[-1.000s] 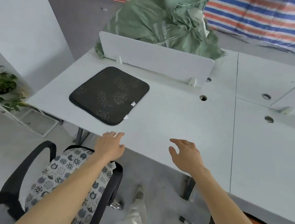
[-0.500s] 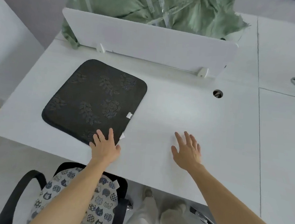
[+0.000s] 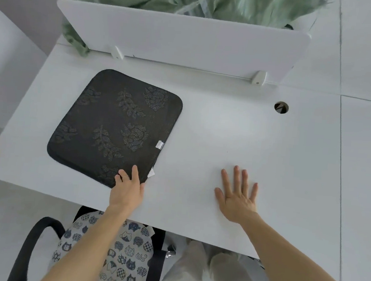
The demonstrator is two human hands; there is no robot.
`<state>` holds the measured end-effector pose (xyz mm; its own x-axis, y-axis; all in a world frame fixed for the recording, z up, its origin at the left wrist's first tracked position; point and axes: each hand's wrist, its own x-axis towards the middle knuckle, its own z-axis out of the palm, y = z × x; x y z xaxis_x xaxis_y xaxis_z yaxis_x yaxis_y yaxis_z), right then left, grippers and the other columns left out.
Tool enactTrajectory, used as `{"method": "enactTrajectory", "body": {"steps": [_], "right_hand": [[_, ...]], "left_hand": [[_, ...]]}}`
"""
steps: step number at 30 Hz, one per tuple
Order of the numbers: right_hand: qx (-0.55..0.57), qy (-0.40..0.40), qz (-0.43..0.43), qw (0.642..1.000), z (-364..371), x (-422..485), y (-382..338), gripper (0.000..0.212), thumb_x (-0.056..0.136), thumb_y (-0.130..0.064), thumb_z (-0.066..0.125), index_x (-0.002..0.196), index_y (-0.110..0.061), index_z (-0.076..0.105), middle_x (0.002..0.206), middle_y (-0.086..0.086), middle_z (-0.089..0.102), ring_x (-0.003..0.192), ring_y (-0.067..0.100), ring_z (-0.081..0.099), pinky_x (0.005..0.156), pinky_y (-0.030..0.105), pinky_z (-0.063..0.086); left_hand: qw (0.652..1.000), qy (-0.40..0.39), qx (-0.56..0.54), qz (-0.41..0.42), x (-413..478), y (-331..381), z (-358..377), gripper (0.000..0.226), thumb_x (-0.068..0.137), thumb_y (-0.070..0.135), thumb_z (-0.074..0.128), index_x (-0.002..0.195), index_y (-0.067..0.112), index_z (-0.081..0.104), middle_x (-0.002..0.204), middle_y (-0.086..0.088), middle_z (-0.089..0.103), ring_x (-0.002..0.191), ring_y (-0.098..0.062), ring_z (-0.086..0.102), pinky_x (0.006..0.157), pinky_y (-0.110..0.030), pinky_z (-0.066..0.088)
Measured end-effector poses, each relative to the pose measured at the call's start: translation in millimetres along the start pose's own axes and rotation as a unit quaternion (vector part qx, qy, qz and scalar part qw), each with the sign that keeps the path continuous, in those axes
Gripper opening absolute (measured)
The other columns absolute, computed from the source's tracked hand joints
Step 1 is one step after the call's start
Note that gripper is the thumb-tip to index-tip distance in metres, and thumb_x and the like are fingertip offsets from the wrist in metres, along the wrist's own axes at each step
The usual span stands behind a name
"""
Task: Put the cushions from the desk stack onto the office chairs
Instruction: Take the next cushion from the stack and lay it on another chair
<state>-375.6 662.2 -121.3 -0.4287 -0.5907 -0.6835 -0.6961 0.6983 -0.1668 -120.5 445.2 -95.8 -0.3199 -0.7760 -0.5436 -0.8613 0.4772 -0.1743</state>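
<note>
Left hand [image 3: 127,189]: on the near corner of the black cushion [image 3: 114,125], fingers bent; grip cannot be told.
Right hand [image 3: 238,196]: flat on the counter [image 3: 248,134], fingers spread.

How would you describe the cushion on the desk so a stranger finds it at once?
On the white desk, before the divider panel, lies the black cushion, its near corner under the left hand. Unlike the cat-print cushion on the chair below, it shows leaves and flowers.
</note>
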Motion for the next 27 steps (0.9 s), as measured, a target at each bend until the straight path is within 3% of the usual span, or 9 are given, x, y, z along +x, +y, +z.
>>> {"method": "enactTrajectory", "body": {"steps": [4,6,9,13,19,21,23,25,27], "right_hand": [[0.007,-0.017,0.000,1.000,-5,-2,-1,0.065,0.097,-0.065,-0.003,0.148,-0.041,-0.037,0.148,-0.005,-0.055,0.137,0.021,-0.051,0.114,0.060,-0.025],[0.013,-0.017,0.000,1.000,-4,-1,-2,0.065,0.098,-0.065,-0.003,0.148,-0.041,-0.037,0.148,-0.005,-0.055,0.137,0.021,-0.051,0.114,0.061,-0.025],[0.012,-0.018,0.003,1.000,-5,1,0,0.065,0.098,-0.065,-0.002,0.148,-0.041,-0.036,0.149,-0.004,-0.055,0.137,0.022,-0.051,0.114,0.061,-0.024],[0.016,-0.020,0.003,1.000,-7,0,-1,0.065,0.099,-0.063,-0.001,0.148,-0.040,-0.036,0.148,-0.004,-0.055,0.137,0.023,-0.051,0.114,0.062,-0.025],[0.003,-0.033,0.001,0.999,-11,-1,-1,0.067,0.101,-0.062,0.006,0.149,-0.040,-0.035,0.148,-0.003,-0.055,0.140,0.023,-0.047,0.116,0.064,-0.019],[-0.019,-0.050,0.003,0.999,-16,-1,-3,0.072,0.101,-0.064,0.014,0.149,-0.040,-0.035,0.149,-0.002,-0.054,0.142,0.025,-0.044,0.117,0.066,-0.013],[-0.037,-0.082,0.007,0.996,-26,-1,-4,0.083,0.099,-0.066,0.027,0.150,-0.041,-0.034,0.152,-0.002,-0.051,0.145,0.026,-0.040,0.118,0.068,-0.005],[-0.036,-0.088,0.006,0.995,-37,-4,-6,0.093,0.095,-0.068,0.040,0.153,-0.041,-0.028,0.157,-0.002,-0.044,0.149,0.026,-0.033,0.118,0.067,0.002],[-0.009,-0.073,0.009,0.997,-50,-6,-6,0.092,0.092,-0.070,0.043,0.160,-0.040,-0.012,0.166,-0.004,-0.029,0.155,0.024,-0.020,0.119,0.064,0.006]], "left_hand": [[0.998,0.018,-0.055,0.018,7,-14,-17,0.058,0.101,0.042,0.044,0.153,0.021,0.030,0.127,-0.015,0.057,0.109,-0.033,0.060,0.088,-0.043,0.049],[0.996,0.014,-0.082,0.018,13,-24,-26,0.053,0.100,0.041,0.047,0.150,0.028,0.040,0.121,-0.011,0.065,0.107,-0.033,0.061,0.090,-0.042,0.049],[0.993,-0.032,-0.111,0.014,22,-29,-48,0.048,0.099,0.042,0.048,0.146,0.034,0.049,0.124,-0.011,0.066,0.110,-0.035,0.061,0.092,-0.039,0.051],[0.991,-0.102,-0.079,0.027,24,-23,-70,0.046,0.102,0.036,0.046,0.147,0.030,0.048,0.130,-0.013,0.063,0.111,-0.033,0.062,0.091,-0.034,0.050],[0.995,-0.101,-0.020,0.010,16,-16,-88,0.039,0.102,0.040,0.038,0.134,0.028,0.057,0.124,-0.006,0.061,0.107,-0.029,0.059,0.090,-0.038,0.050],[0.999,-0.051,-0.009,0.000,8,-14,-101,0.032,0.103,0.034,0.041,0.130,0.026,0.054,0.123,-0.006,0.060,0.104,-0.027,0.058,0.084,-0.037,0.048],[0.998,0.048,0.038,-0.016,0,-10,-121,0.032,0.101,0.030,0.050,0.132,0.025,0.050,0.123,-0.006,0.062,0.108,-0.027,0.062,0.088,-0.041,0.050],[0.977,0.185,0.107,-0.007,-10,-11,-145,0.041,0.095,0.030,0.060,0.135,0.023,0.050,0.128,-0.007,0.063,0.117,-0.028,0.061,0.102,-0.046,0.046],[0.947,0.301,0.111,0.031,-18,-11,-175,0.039,0.093,0.026,0.064,0.131,0.018,0.055,0.125,-0.011,0.065,0.116,-0.031,0.060,0.103,-0.049,0.043]]}}
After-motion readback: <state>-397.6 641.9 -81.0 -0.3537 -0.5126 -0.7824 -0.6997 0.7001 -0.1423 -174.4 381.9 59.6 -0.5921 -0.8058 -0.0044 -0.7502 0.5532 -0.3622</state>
